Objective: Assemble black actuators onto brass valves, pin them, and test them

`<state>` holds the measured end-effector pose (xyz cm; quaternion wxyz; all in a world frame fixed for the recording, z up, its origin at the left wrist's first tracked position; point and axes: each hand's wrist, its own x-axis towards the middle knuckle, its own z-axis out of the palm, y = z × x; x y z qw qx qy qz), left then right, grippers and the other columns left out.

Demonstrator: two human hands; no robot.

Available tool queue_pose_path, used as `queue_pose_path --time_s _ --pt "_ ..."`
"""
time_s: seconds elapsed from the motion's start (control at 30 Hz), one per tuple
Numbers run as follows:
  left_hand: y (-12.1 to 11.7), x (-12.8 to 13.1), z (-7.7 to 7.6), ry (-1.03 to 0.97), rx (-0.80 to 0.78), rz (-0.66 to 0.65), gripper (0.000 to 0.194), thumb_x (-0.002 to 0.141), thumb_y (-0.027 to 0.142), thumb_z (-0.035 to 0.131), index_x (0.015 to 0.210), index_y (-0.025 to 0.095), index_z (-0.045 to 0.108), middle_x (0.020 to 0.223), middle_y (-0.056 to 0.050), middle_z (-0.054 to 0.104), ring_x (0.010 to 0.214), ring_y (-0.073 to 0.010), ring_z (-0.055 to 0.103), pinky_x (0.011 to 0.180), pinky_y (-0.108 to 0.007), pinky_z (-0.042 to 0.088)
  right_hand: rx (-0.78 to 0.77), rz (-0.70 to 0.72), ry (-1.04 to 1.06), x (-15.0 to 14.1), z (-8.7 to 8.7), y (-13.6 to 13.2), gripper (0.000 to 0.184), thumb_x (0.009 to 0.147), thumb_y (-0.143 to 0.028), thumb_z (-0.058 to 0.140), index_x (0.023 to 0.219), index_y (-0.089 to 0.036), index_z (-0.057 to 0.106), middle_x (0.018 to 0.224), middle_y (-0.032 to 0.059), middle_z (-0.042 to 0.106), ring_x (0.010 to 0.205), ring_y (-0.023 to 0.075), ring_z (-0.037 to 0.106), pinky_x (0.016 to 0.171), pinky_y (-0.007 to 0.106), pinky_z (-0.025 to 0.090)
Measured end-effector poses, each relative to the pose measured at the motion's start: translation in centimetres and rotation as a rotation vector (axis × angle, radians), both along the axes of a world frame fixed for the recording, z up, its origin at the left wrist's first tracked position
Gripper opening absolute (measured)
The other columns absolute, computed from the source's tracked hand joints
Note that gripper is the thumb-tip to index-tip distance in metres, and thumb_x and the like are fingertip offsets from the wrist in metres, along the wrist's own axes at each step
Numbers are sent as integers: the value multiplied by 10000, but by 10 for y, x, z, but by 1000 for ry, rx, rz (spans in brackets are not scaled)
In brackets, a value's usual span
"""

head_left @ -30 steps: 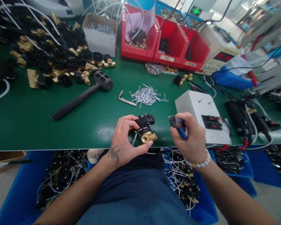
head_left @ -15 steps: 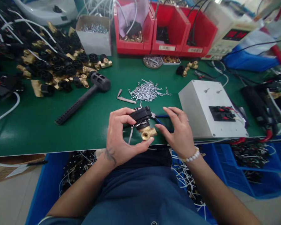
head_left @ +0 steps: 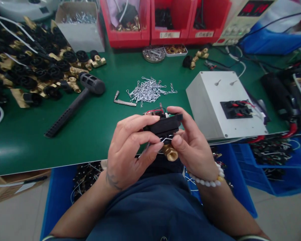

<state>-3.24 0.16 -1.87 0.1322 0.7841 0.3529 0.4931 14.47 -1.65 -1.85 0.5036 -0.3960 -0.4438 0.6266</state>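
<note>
My left hand and my right hand together hold a brass valve with a black actuator above the table's front edge. Thin red wires and small parts show at the open top of the black housing. Its brass body points down towards me. A bent wire clip sits at the black neck, my left thumb and fingertips touching one end. My right thumb presses beside the neck while the fingers wrap behind the housing. Beyond my hands lie a pile of wire clips and an L-shaped metal tool.
A black mallet lies on the left, near many brass valve bodies. Red bins, a cardboard box of clips and small dishes stand at the back. A grey switch box is on the right.
My right hand put down the blue-handled pliers behind the valve and then took hold of the valve. The valve is now tilted between both hands, and the pliers are out of sight.
</note>
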Motion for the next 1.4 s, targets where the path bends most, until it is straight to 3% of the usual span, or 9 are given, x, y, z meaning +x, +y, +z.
queue_pose_path --time_s 0.27,0.47,0.8,0.93,1.0,1.1,1.17,1.3,1.4 --pt "-5 9 -8 -113 -163 71 103 931 266 663 990 326 603 1282 -8 698 1238 -260 631 1098 -543 509 -71 -68 69 -12 8 2 423 893 -408 712 1246 -332 491 1089 -3 714 976 190 745 813 318 641" --pt "0 18 -9 -132 -154 112 148 910 226 680 996 321 607 1246 -11 699 1195 -254 635 1030 -514 539 -139 -93 119 -12 6 8 482 849 -473 753 1225 -327 489 1042 -9 714 904 190 744 864 361 635" --pt "22 29 -18 -150 -131 59 157 851 126 698 907 249 619 1152 -20 685 1118 -184 642 991 -324 521 -155 -140 182 -6 -18 22 524 818 -504 773 1211 -285 503 947 1 719 742 134 702 691 238 591" --pt "34 33 -19 -469 -465 -20 391 886 341 713 1258 274 610 1276 -81 662 1219 -252 637 1002 -394 561 -16 -159 210 -5 -18 24 503 868 -511 718 1247 -305 460 1056 31 738 830 164 739 739 290 615" --pt "39 34 -14 -622 -839 -203 447 930 489 634 1294 231 620 1233 -126 700 1167 -297 685 933 -425 605 46 -141 58 1 -4 22 505 888 -514 695 1286 -307 463 1127 49 740 937 192 747 791 327 622" --pt "43 35 -6 -767 -1228 -413 486 919 578 624 1176 170 690 1064 -145 759 981 -311 755 784 -404 645 145 -7 -486 28 33 26 553 904 -450 699 1393 -284 503 1079 42 768 969 200 747 877 355 598" --pt "42 37 -4 -855 -1283 -409 517 863 601 699 1145 167 696 1002 -128 770 876 -284 772 691 -350 643 252 -57 -850 56 57 40 424 936 -421 655 1328 -266 603 950 21 779 853 184 745 834 349 584" --pt "34 38 -4 -903 -1277 -381 632 771 684 753 1098 145 702 896 -107 773 735 -245 774 591 -287 621 431 -554 -1195 117 72 91 301 884 -339 717 1156 -210 706 967 59 764 863 171 706 868 337 532" --pt "27 38 -2 -901 -1239 -374 695 740 731 746 1099 139 698 854 -101 771 725 -259 776 598 -312 633 230 -468 -1155 146 56 121 187 793 -211 772 971 -167 730 882 51 753 769 153 670 767 311 514"
